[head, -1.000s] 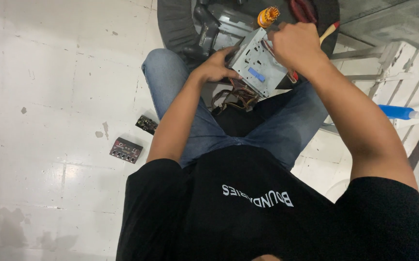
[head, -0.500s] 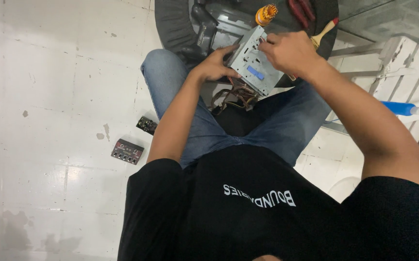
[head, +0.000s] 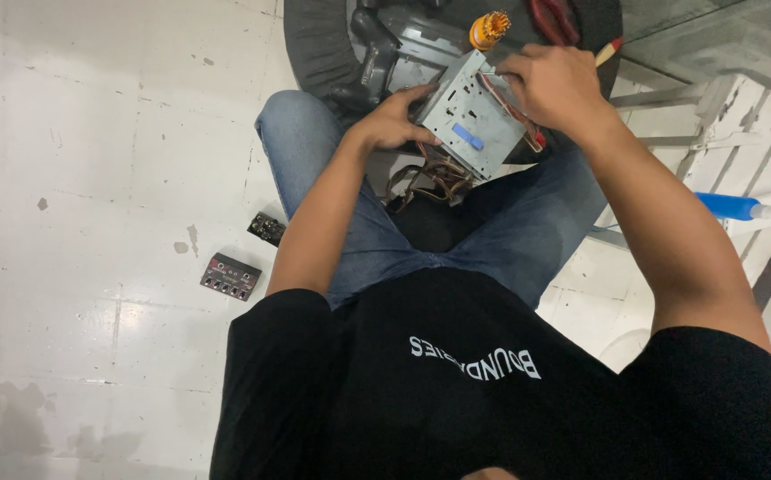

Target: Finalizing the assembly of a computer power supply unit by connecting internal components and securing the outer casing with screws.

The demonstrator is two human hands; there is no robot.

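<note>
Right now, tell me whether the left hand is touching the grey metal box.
Touching. The head view shows the left hand pressed against the near side of the grey metal box, fingers along its edge, no gap visible.

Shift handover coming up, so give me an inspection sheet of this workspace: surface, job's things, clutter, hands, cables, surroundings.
Surface: white painted floor, scuffed and stained.
Job's things: grey metal chassis box with a blue tab, held over the lap.
Clutter: two small dark connector panels on the floor; orange-handled tool and red pliers on a dark round mat.
Hands: left hand grips the box's side; right hand on its top edge.
Cables: brown wire bundle hanging below the box.
Surroundings: white slatted pallet, blue bottle.
</note>
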